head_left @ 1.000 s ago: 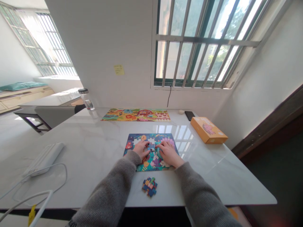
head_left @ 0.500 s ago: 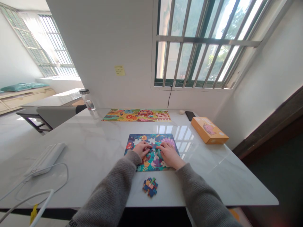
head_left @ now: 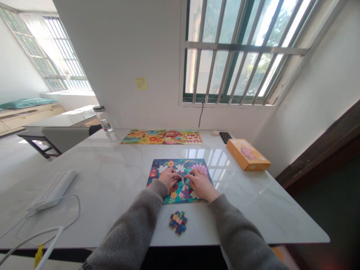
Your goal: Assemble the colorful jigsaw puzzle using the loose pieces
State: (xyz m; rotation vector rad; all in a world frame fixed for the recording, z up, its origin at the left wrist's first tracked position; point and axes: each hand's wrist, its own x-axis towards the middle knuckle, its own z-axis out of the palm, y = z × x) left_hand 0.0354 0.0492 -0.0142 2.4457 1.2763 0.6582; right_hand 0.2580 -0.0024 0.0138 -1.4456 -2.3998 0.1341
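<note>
A colourful jigsaw puzzle board point(head_left: 180, 165) lies flat on the white marble table point(head_left: 112, 176) in front of me, with a few white gaps near its top. My left hand point(head_left: 168, 177) and my right hand point(head_left: 200, 182) both rest on the middle of the board, fingers stretched flat and fingertips nearly meeting over a piece point(head_left: 183, 177). A small heap of loose puzzle pieces point(head_left: 177, 221) sits on the table just below the board, between my grey sleeves.
A finished long puzzle point(head_left: 162, 137) lies at the table's far edge by the wall. An orange box point(head_left: 248, 154) and a dark phone point(head_left: 225, 137) are at the far right. A clear bottle point(head_left: 102, 119) stands far left. A white power strip point(head_left: 52, 189) with cables lies near left.
My fingertips have slid a little down and closer together on the board, and the white gap between them is now covered.
</note>
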